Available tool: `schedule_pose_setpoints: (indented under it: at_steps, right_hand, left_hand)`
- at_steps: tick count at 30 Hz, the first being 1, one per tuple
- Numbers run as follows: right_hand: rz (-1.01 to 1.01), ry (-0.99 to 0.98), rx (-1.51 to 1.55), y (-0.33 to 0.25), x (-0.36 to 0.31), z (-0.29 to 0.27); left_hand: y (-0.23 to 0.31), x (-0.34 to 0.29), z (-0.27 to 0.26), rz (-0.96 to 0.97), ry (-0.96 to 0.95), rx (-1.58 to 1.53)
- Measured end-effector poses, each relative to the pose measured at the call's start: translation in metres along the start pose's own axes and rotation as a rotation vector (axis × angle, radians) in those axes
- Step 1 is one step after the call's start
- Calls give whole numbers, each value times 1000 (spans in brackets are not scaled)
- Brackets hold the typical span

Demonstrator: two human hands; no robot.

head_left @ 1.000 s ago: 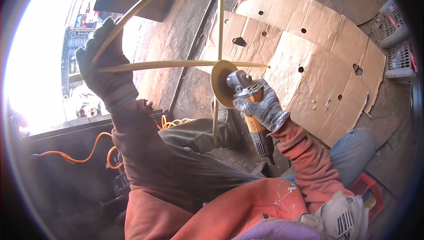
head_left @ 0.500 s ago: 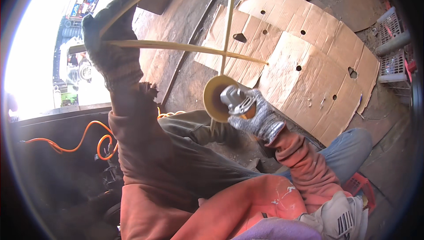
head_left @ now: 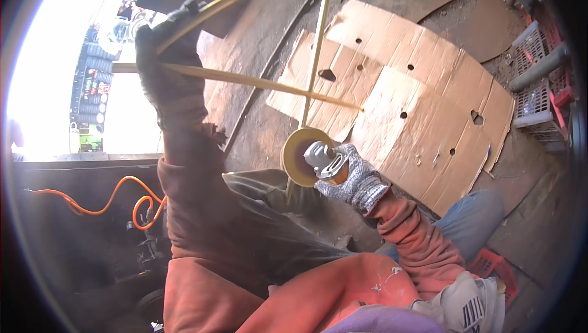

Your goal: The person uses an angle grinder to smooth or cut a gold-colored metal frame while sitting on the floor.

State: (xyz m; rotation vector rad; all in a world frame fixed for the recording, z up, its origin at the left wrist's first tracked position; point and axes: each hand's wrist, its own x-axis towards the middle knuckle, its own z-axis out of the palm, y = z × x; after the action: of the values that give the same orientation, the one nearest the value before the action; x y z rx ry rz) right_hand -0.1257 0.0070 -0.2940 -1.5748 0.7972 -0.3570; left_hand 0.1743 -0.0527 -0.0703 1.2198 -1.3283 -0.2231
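My left hand [head_left: 173, 66], in a dark work glove, is raised at the upper left and wrapped around a gold-coloured metal frame [head_left: 242, 79]. The frame has a curved outer rod and straight bars that cross in the middle. In a grey knit glove, my right hand [head_left: 358, 183] grips an angle grinder [head_left: 327, 160]. Its wide, yellowish disc [head_left: 291, 155] overlaps the lower part of the upright bar. Whether the disc touches the metal I cannot tell. The lower end of that bar shows below the disc, near my leg.
Flattened cardboard [head_left: 422, 100] with holes lies on the floor ahead. Plastic crates [head_left: 533, 103] stand at the right, and a red crate [head_left: 493, 265] sits beside my knee. An orange cord [head_left: 125, 181] curls over the dark area at left. Bright light comes in at upper left.
The metal frame, both hands and the grinder have shifted down in the view, the left hand also to the right. The surroundings have shifted slightly too. Both grips are the same.
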Motion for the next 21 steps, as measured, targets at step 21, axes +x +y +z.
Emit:
schedule_pose_setpoints:
  at_steps: [21]
  right_hand:
    - [-221,925,750,146,-76,-150]
  left_hand:
    - [-138,-180,134,-754,-183,698]
